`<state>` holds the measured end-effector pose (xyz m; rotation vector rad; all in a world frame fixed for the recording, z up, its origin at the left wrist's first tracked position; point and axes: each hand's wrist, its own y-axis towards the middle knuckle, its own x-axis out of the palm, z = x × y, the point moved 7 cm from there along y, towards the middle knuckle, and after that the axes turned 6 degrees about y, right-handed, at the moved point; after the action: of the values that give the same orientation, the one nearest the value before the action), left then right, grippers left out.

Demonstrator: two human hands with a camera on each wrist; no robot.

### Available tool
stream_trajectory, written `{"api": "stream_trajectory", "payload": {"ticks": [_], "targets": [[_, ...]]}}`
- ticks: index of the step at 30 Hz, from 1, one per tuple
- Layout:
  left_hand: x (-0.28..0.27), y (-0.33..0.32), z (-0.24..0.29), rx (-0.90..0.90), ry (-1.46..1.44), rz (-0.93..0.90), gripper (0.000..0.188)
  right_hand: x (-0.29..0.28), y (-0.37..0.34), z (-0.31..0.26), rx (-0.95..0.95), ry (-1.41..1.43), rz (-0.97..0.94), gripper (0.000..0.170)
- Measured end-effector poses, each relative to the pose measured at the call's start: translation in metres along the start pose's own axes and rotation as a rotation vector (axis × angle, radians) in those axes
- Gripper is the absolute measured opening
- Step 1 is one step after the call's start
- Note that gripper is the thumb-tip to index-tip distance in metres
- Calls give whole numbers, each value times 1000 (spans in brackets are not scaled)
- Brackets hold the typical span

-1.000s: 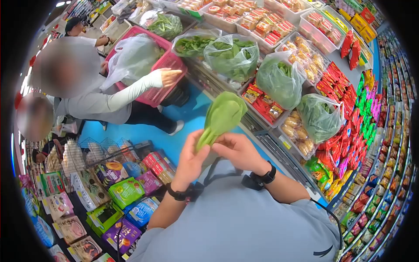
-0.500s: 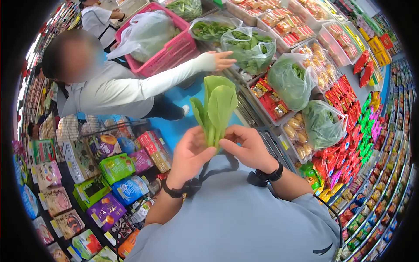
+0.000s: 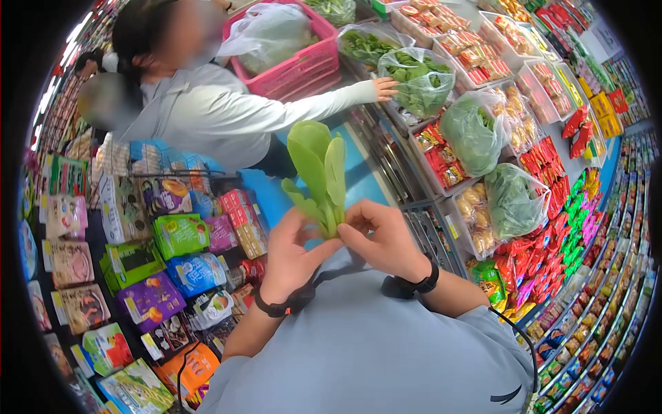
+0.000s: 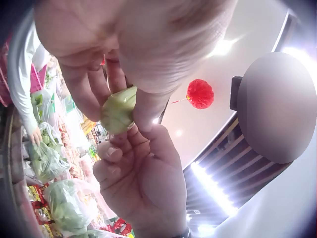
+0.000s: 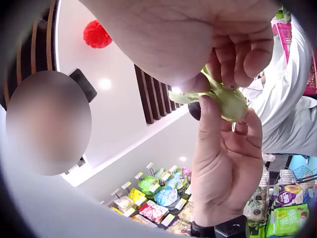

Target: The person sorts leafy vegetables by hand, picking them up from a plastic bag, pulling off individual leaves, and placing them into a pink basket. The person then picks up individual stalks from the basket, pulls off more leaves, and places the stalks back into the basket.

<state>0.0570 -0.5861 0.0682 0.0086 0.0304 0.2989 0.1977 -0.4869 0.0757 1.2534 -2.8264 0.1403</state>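
A small head of bok choy (image 3: 312,163) stands leaves-up in front of the chest in the head view, its leaves leaning slightly left. My left hand (image 3: 293,252) holds its lower stalks from the left, thumb at the base. From the other side my right hand (image 3: 385,241) pinches the stalks between thumb and fingers. In the left wrist view the pale, rounded base of the bok choy (image 4: 118,112) shows between both hands. One stalk sticks out sideways near the thumbs in the right wrist view, beside the bok choy's base (image 5: 232,105).
A person in a pale sleeve (image 3: 331,101) reaches to a bag of leafy greens (image 3: 418,77) on the stand. A pink crate (image 3: 303,69) stands behind that arm. More bagged greens (image 3: 472,134) and packaged snacks (image 3: 514,228) lie right; packets (image 3: 181,234) fill a display left.
The bok choy has turned from leaning right to leaning slightly left, its leaves spreading apart. The other person has come nearer, arm reaching farther right to the bagged greens. The head view has shifted.
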Motion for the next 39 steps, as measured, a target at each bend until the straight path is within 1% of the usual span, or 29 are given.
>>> {"api": "stream_trajectory", "payload": {"ticks": [2,4,7,8,11,13,14,17,19,21,23,24,26,27,29,33,36,39], "targets": [[-16,-30,-5,-17,-7,52,52,28,-10,2,-6,-9,-43,12],[-32,-63,-11,-55,-52,126,50,57,-23,2,-81,-108,-48,13],[-49,-116,-36,-247,-112,42,47,101,-46,5,-178,-221,-75,13],[-54,-132,-39,-235,-156,50,46,115,-55,7,-208,-253,-87,14],[-66,-181,-50,-212,-262,79,42,155,-81,20,-188,-220,-111,18],[-77,-207,-51,-211,-293,113,39,181,-98,25,-222,-193,-168,15],[-80,-218,-49,-160,-281,139,38,193,-105,26,-242,-175,-193,14],[-89,-254,-44,-142,-364,174,38,223,-127,29,-250,-227,-247,26],[-94,-268,-41,-126,-339,192,38,239,-137,15,-310,-286,-280,27],[-93,-277,-39,-111,-319,190,38,244,-149,9,-347,-331,-283,28],[-91,-282,-50,-111,-424,190,39,243,-160,14,-366,-357,-271,28],[-89,-287,-57,-116,-477,193,40,244,-165,13,-411,-346,-273,29],[-91,-296,-62,-129,-411,205,40,248,-172,10,-507,-318,-280,30],[-93,-298,-63,-130,-374,211,40,251,-177,11,-548,-322,-325,30],[-92,-304,-64,-111,-503,238,42,254,-187,16,-634,-329,-416,32],[-89,-309,-66,-133,-709,218,44,255,-197,0,-655,-381,-508,33],[-77,-306,-62,-102,-766,186,43,247,-206,-5,-670,-422,-545,32],[-79,-295,-79,-121,-836,327,45,234,-222,4,-664,-442,-577,31]]}}
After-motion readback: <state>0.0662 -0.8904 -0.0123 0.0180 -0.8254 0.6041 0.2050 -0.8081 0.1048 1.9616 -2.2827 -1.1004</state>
